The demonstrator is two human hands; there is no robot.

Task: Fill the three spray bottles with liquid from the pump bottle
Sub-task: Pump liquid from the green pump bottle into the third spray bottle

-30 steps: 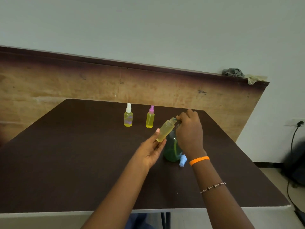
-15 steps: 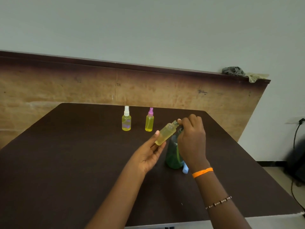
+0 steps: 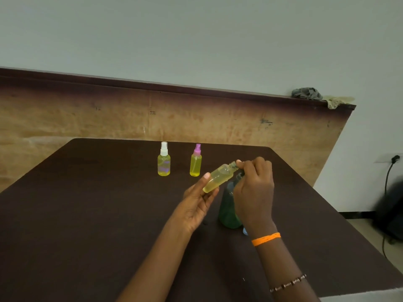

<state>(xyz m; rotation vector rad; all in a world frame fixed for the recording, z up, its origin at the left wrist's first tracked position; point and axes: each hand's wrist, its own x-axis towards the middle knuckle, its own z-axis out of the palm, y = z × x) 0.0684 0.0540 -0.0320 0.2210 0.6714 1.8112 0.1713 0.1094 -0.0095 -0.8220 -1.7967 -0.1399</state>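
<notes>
Standing on dark table (image 3: 87, 214) before wooden panel (image 3: 87, 123).

I saw the room in soft, even light, neither bright nor dim, with no hard shadows anywhere. The wall (image 3: 196, 35) looked flat grey-green and a little murky. The dark desk (image 3: 87, 214) gave no glare, only a faint paler sheen towards its far edge. The two standing bottles (image 3: 164, 164) glowed yellow where light passed through them, and they threw almost no shadow. The picture was soft all over, fine detail smeared. The wide lens bent the board's (image 3: 109, 118) top edge and splayed the desk's sides outwards. At the right edge a dark shape (image 3: 390, 212) on the floor was badly blurred.
</notes>
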